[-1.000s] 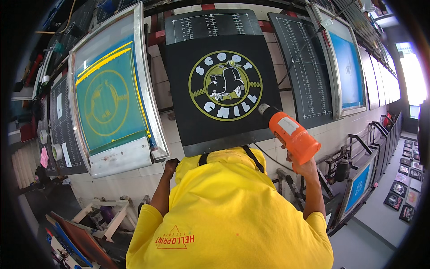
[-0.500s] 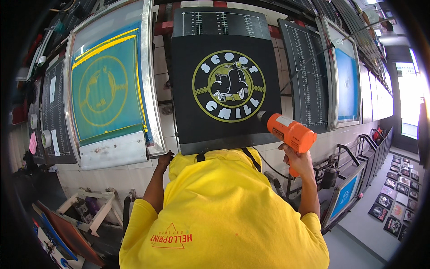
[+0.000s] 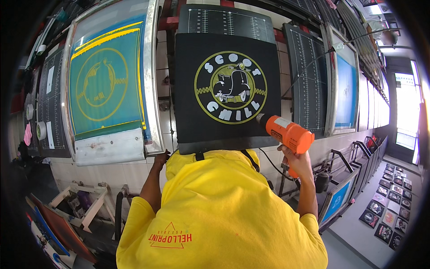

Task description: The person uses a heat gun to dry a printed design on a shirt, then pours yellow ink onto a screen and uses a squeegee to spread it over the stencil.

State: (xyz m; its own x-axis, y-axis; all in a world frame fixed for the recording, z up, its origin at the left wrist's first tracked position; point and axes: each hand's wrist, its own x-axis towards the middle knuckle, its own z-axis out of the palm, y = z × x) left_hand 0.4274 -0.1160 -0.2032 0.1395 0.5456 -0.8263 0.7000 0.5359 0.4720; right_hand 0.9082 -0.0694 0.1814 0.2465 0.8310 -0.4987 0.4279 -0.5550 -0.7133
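Note:
My right hand (image 3: 297, 162) is wrapped round the handle of an orange heat gun (image 3: 289, 134). The gun's dark nozzle points left, over the lower right edge of a round print. That print (image 3: 231, 87), a white and yellow-green scooter inside a ring, lies on black fabric (image 3: 188, 130) stretched flat over a dark platen (image 3: 228, 20). Low beside my left hip hangs my left hand (image 3: 162, 158), close to the lower corner of a metal-framed screen (image 3: 153, 89); its fingers are too small and shaded to read.
Yellow ink lines the left screen's blue-green mesh, with a wide squeegee (image 3: 109, 147) across its near end. Another platen (image 3: 307, 85) and a blue screen (image 3: 346, 89) stand on the right. A cord (image 3: 271, 162) hangs by the heat gun. Wooden frames (image 3: 85, 201) stand lower left.
The view has shifted slightly, so the platen sits a little farther right. My right hand keeps the heat gun near the print's lower right edge; my left hand stays low.

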